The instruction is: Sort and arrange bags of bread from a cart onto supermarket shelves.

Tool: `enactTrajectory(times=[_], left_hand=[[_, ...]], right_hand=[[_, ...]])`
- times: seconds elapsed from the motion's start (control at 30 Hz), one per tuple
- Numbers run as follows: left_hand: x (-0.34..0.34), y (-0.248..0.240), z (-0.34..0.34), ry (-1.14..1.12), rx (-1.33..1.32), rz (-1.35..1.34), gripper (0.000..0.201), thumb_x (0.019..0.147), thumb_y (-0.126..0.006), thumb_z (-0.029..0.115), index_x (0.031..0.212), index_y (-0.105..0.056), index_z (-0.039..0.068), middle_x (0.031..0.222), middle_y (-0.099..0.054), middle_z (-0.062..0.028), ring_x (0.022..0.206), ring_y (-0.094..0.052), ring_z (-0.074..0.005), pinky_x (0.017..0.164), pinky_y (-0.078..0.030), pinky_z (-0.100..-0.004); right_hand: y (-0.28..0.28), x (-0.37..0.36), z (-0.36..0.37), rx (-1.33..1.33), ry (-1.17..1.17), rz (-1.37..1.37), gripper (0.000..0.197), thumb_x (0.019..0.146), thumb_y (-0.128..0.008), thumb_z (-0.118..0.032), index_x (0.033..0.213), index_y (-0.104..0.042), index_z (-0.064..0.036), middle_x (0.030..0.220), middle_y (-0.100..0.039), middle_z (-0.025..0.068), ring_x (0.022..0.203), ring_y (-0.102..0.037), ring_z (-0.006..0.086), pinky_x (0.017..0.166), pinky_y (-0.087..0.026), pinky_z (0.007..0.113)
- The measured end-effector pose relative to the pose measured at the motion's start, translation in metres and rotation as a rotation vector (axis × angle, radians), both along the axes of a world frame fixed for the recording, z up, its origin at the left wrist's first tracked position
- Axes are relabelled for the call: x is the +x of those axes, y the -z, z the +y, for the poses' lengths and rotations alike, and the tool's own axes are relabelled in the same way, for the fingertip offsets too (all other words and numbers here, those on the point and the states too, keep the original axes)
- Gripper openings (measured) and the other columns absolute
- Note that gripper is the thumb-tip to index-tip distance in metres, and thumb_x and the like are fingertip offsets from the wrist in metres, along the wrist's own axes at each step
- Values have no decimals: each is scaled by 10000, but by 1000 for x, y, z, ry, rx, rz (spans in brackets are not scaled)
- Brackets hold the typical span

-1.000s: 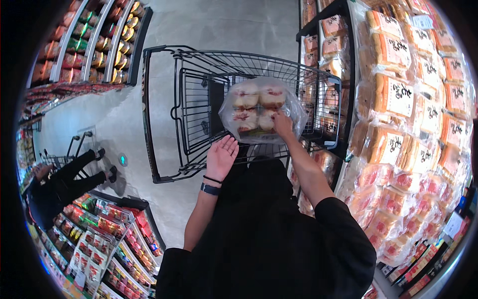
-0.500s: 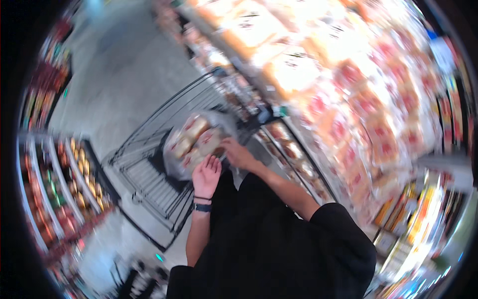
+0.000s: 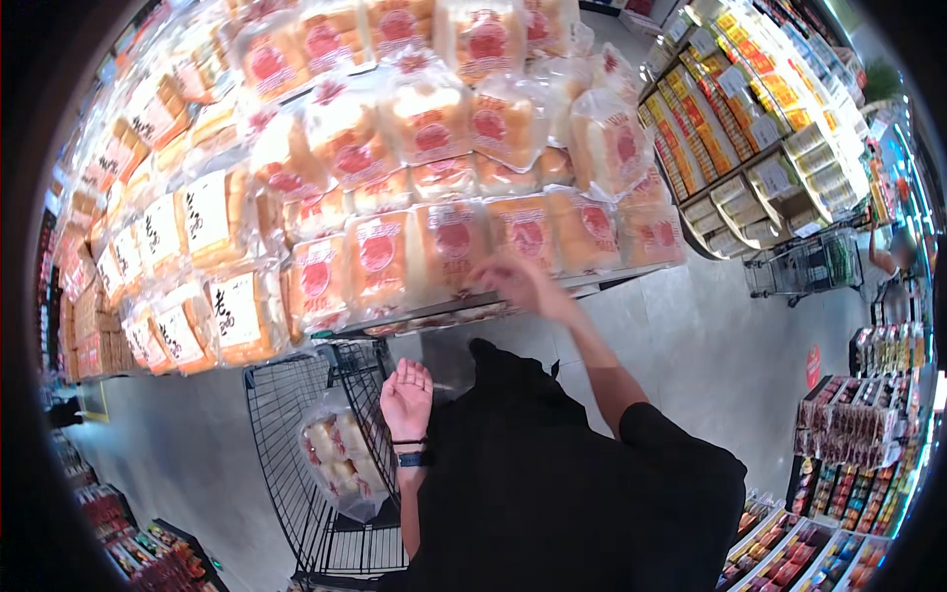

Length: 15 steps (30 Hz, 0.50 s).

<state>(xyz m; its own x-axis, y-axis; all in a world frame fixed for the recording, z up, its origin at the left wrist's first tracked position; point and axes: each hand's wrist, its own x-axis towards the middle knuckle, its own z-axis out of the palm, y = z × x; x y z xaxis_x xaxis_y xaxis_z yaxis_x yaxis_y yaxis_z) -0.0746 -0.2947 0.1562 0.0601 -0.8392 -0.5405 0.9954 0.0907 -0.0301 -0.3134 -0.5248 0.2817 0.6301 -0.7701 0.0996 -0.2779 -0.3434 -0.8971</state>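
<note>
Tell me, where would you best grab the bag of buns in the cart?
I'd come from above, since the cart has wire sides and an open top. The bag of buns has loose clear plastic around it; gathering that slack probably avoids squashing them.

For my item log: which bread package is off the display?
The clear bag of pale, red-marked buns in the shopping cart, left of the left hand. It alone sits there; the other visible bread packs are on the display.

Loose black top (image 3: 582, 493); thin black cord (image 3: 410, 441); dark blue wristband (image 3: 415, 460).
</note>
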Motion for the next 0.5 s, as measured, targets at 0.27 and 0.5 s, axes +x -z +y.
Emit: enactTrajectory(times=[0.27,0.5], left_hand=[[-61,7,-60,41,-27,-4,283,968,-489,162,1147,-625,-10,1104,-678,-131,1084,-619,-271,1055,-447,-434],[-86,-2,-63,-38,81,-80,280,973,-519,180,1178,-621,21,1132,-660,-91,1109,-604,-245,1067,-435,-430]], right_hand=[[-89,-150,-185,-270,656,-66,247,966,-583,-83,1199,-666,-82,899,-665,32,763,-605,87,684,-507,263],[-113,-163,-294,-346,162,401,432,787,-596,-23,1216,-630,-64,1146,-671,168,969,-669,308,880,-524,377]])
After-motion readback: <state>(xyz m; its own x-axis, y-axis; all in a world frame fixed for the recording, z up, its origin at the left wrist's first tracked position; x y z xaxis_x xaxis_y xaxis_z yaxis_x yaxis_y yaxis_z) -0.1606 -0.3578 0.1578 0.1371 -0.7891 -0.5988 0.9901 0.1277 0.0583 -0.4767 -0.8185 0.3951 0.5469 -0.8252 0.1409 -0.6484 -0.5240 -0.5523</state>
